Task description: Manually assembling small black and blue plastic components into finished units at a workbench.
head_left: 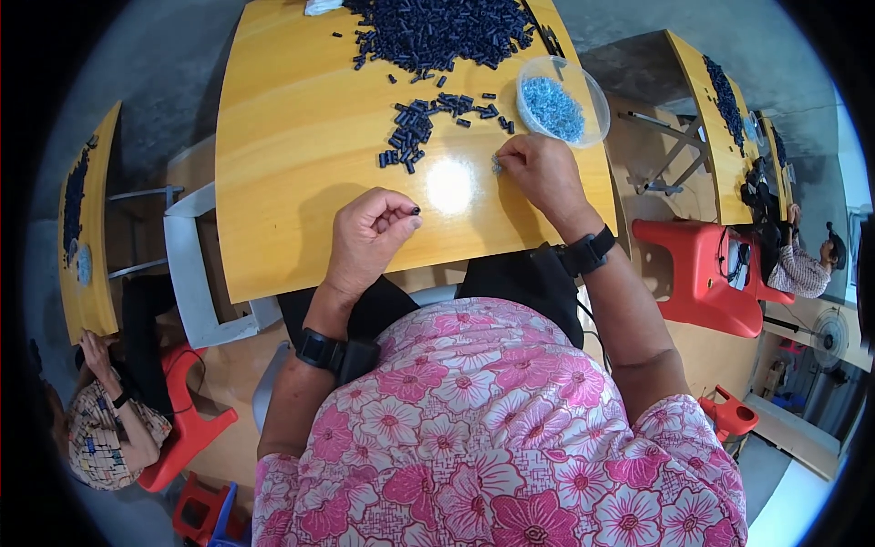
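Note:
My left hand (pixel 367 235) is held over the near part of the yellow wooden table (pixel 301 155), with a small black cylindrical piece (pixel 416 211) pinched between thumb and forefinger. To the right, my right hand (pixel 544 173) has its fingertips together around a small clear piece (pixel 497 164), just in front of a round clear tub (pixel 597 114). Light-blue transparent small parts (pixel 552 108) fill much of the tub. Loose black cylinders (pixel 410 132) lie scattered beyond my hands. Farther back is a large heap of the same black cylinders (pixel 428 32).
A dark slim tool (pixel 552 41) lies by the table's right edge. A white frame (pixel 193 264) stands left of the table. Other people work at side tables: a patterned sleeve (pixel 100 447) at left, another person (pixel 802 264) at right. A red stool (pixel 693 273) stands to the right.

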Motion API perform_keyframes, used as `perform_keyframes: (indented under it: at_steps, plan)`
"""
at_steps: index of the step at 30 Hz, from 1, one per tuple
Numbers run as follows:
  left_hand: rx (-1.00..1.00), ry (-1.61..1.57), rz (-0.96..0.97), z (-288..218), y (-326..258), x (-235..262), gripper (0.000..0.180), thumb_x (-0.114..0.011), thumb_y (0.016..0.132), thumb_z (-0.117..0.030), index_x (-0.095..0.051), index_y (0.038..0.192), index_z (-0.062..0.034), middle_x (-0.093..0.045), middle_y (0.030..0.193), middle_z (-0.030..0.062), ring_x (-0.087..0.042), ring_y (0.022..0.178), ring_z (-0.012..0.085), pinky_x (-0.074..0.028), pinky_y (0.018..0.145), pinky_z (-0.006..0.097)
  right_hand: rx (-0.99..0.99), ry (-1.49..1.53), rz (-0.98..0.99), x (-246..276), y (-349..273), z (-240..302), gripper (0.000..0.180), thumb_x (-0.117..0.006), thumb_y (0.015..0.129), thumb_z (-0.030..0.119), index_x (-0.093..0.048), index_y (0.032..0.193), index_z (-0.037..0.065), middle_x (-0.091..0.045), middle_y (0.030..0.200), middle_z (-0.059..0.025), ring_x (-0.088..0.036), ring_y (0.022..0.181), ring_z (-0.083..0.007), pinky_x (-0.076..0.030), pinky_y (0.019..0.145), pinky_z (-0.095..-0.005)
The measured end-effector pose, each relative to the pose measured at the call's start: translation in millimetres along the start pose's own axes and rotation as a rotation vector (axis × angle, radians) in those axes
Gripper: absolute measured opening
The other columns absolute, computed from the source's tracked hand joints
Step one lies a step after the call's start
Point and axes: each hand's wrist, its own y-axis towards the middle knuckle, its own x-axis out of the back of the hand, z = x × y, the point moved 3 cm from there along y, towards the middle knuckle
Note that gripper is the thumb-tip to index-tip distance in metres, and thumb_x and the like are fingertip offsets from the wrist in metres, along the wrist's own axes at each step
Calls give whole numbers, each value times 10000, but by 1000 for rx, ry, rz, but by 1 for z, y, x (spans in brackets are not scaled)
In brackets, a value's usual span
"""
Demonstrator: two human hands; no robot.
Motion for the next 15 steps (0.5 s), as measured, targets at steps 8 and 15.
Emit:
perform_keyframes:
  at_steps: [8, 15]
  plan:
    - [19, -45, -4, 3, -1, 0, 110, -706, 839, 16, -630, 914, -9, -601, 833, -17, -556, 742, 39, -482, 679, 192, 15, -72, 16, 2, 1, 3, 100, -672, 805, 88, -720, 862, 22, -704, 806, -125, -679, 714, -270, -529, 670, -353]
    - [21, -49, 1, 4, -1, 0, 112, -703, 842, 24, -627, 918, -7, -598, 836, -13, -560, 748, 41, -487, 687, 194, 44, -110, 5, 1, 0, 5, 96, -679, 802, 91, -719, 857, 22, -703, 804, -123, -678, 716, -277, -532, 674, -356]
